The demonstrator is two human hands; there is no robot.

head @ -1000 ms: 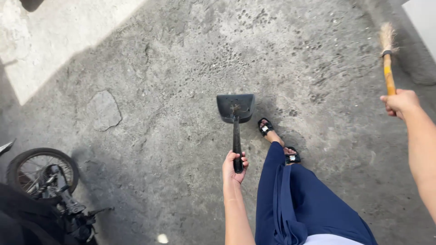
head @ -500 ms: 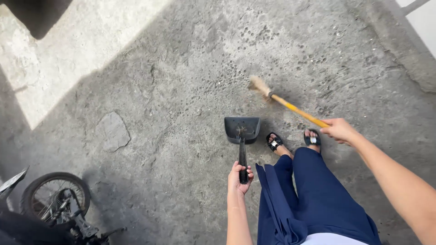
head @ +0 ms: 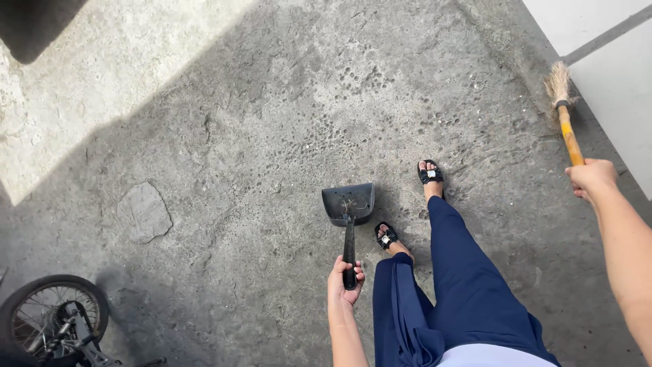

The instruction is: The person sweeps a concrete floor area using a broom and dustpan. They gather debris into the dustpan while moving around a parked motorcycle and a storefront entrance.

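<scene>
While the person is standing on the rough grey concrete ground [head: 258, 136], the left hand [head: 345, 280] is wrapping its fingers tightly around the end of the long handle of a black plastic dustpan [head: 348, 202], thumb lying along the grip. That dustpan is hanging low over the concrete with its scoop pointing away from the person, and a few dry stalks are lying inside the scoop. Just to the right of the dustpan, two feet in black strapped sandals [head: 430, 174] are stepping forward, one beside the scoop and the other a little ahead of it, with dark blue trouser legs [head: 468, 292] trailing back from them. Well to the right of the dustpan, the right hand [head: 592, 178] is closing in a fist around the yellow wooden stick of a straw-headed broom [head: 563, 102], whose pale bristles are pointing up and away, near a white wall [head: 611, 47] with a grey stripe. To the left of the dustpan, a flat, roundish patch of smoother cement [head: 142, 212] is showing in the ground. Farther left and nearer the person, a spoked bicycle wheel with a black tyre [head: 51, 318] is sitting in shadow, while bright sunlight is falling on the concrete far beyond it.
</scene>
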